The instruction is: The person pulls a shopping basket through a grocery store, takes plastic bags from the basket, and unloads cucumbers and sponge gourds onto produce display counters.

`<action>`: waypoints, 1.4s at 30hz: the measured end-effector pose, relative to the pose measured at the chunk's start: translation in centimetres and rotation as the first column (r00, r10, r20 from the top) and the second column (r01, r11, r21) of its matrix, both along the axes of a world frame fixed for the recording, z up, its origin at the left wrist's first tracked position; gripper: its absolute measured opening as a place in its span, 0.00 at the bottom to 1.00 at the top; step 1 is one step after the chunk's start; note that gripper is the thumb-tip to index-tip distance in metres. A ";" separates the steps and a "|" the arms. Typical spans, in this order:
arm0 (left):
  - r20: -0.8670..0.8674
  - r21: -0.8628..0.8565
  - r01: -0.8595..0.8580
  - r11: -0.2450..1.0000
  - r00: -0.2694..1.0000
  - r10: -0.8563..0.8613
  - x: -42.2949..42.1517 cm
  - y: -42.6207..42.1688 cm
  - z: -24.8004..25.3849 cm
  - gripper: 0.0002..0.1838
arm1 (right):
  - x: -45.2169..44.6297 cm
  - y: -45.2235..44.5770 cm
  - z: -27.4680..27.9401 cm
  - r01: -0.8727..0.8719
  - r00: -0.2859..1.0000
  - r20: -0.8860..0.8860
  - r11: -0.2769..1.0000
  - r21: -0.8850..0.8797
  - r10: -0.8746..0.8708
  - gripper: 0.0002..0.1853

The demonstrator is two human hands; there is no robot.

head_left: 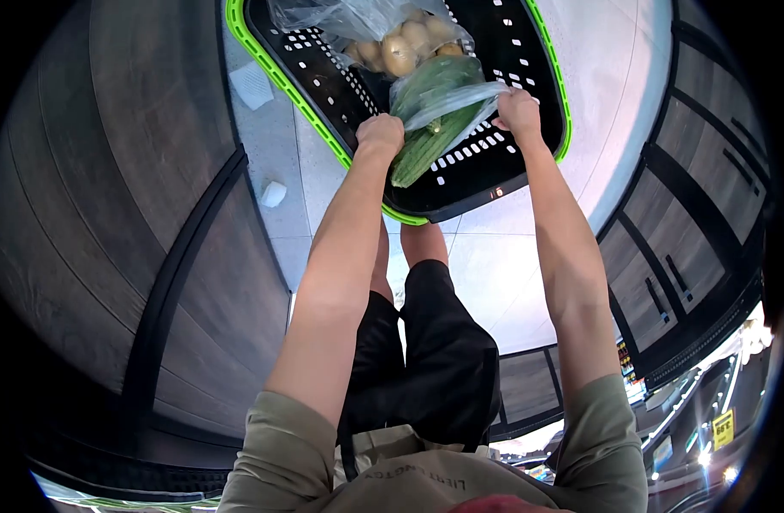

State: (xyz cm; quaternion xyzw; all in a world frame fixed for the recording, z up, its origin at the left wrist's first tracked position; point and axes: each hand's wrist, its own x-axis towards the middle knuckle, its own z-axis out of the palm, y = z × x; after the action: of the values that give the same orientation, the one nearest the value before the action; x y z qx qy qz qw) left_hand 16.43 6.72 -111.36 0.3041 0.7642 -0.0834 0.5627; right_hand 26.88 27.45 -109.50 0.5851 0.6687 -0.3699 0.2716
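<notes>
Inside the black shopping basket (pixel 469 198) with a bright green rim lie long green vegetables (pixel 426 152) that look like cucumbers, partly in a clear plastic bag (pixel 450 104). My right hand (pixel 518 113) is closed on the gathered edge of this bag and pulls it taut to the right. On the other side my left hand (pixel 381 134) is closed at the bag's left edge, against the vegetables; its fingertips are hidden. Farther up in the basket, a second clear bag holds several round, light-brown potatoes (pixel 400 53).
Dark wood-look panels (pixel 110 171) rise on the left, and similar cabinets with black handles (pixel 678 278) curve along the right. Scraps of white paper (pixel 253 85) and a crumpled white piece (pixel 273 194) lie on the pale tiled floor. A yellow price sign (pixel 723 429) hangs at lower right.
</notes>
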 end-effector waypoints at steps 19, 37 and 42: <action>-0.044 0.145 -0.109 0.983 0.992 0.117 -0.1 0.4 2.3 0.13 | 2.6 -1.0 0.4 0.256 0.836 -0.496 0.966 -0.024 -0.234 0.19; 0.096 0.179 -0.075 0.981 0.994 0.059 0.8 -0.2 -1.3 0.12 | -0.6 -3.3 7.4 -0.534 0.525 -0.347 0.618 0.576 0.777 0.26; 0.095 0.168 -0.070 0.983 0.994 0.054 -0.9 0.6 1.7 0.11 | -1.1 -9.3 5.1 -0.668 0.439 -0.585 0.683 0.296 0.682 0.30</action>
State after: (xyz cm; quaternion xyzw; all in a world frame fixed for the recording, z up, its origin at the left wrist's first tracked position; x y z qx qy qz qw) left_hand 15.52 7.36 -109.65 0.3307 0.7515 0.0141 0.5707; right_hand 25.77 18.18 -104.35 0.1037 0.8987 -0.4032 0.1378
